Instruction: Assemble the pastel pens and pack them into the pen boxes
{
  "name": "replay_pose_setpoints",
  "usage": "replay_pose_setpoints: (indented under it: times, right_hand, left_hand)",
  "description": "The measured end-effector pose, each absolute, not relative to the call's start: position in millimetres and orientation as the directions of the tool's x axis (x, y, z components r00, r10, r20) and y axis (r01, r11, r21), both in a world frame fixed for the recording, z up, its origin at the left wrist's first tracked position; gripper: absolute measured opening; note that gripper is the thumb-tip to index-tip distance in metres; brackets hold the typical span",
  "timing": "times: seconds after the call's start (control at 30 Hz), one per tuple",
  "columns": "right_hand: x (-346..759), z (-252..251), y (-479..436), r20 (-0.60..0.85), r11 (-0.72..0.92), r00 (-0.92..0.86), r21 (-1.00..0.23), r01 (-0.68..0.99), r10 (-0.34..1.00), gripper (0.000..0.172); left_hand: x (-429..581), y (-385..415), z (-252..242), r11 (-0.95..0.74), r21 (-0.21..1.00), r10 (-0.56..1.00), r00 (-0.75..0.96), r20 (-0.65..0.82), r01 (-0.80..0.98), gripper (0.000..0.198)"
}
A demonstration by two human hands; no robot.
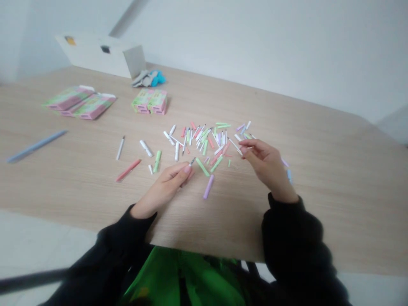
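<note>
While the left hand (167,185) rests curled, its hold unclear, beside a dark-tipped pen part (192,161), the right hand (266,163) pinches a slim white pen barrel (235,145) slanting left into the pastel pen pieces (204,142).

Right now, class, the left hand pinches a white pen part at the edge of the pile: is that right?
No: it is the right hand, not the left, that pinches the white pen part at the edge of the pile; the head view shows it.
</note>
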State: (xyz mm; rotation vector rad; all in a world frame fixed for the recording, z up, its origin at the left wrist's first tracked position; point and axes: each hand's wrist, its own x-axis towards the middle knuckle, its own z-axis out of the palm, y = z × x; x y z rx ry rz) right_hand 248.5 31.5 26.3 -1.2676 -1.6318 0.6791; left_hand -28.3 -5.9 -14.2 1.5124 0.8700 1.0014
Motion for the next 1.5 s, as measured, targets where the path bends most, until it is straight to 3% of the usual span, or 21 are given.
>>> replay_pose_setpoints:
  times: [0.1, 0.17, 0.43, 0.73, 1.1, 1.3, 1.43, 1.5]
  right_hand:
    - [300.9, 14.8, 60.6, 0.205, 0.055, 0.112, -0.665, 0.745, 0.972, 0.030]
    - [318.3, 6.7, 77.5, 0.186, 0.026, 0.105, -0.590, 0.807, 0.977, 0.031]
    - [264.4, -13.4, 117.6, 0.012, 0.166, -0.178, -0.426, 0.890, 0.984, 0.026]
    - [238.9, -16.0, 139.5, -0.055, -0.040, 0.028, -0.244, 0.969, 0.998, 0.028]
    - [207.7, -5.1, 152.9, -0.023, 0.118, -0.128, -0.256, 0.959, 0.992, 0.023]
    - [180.5, -15.5, 159.6, -0.028, 0.118, -0.130, -0.266, 0.957, 0.991, 0.031]
    - [180.2, -4.4, 149.9, 0.030, 0.140, -0.138, -0.321, 0.937, 0.990, 0.024]
    - [182.3, 9.4, 138.0, 0.092, 0.179, -0.155, -0.408, 0.895, 0.984, 0.023]
  left_hand:
    - [-35.5, -5.9, -16.0, -0.112, 0.993, 0.928, 0.355, 0.115, -0.029, 0.053]
    - [-38.3, -5.1, -16.8, -0.095, 0.993, 0.934, 0.338, 0.113, -0.068, 0.052]
    - [-40.6, -4.0, -18.7, -0.055, 0.998, 0.958, 0.281, 0.056, -0.012, 0.055]
    - [-39.9, -5.5, -12.6, -0.108, 0.991, 0.959, 0.273, 0.083, 0.078, 0.053]
    - [-38.7, -6.9, -10.8, -0.055, 0.994, 0.975, 0.219, 0.034, 0.091, 0.049]
    - [-38.9, -5.6, -11.6, -0.050, 0.994, 0.976, 0.214, 0.027, 0.101, 0.049]
    - [-36.5, -7.3, -10.8, -0.047, 0.994, 0.968, 0.251, 0.021, 0.100, 0.045]
    - [-34.7, -9.1, -8.6, -0.045, 0.994, 0.962, 0.271, 0.017, 0.098, 0.045]
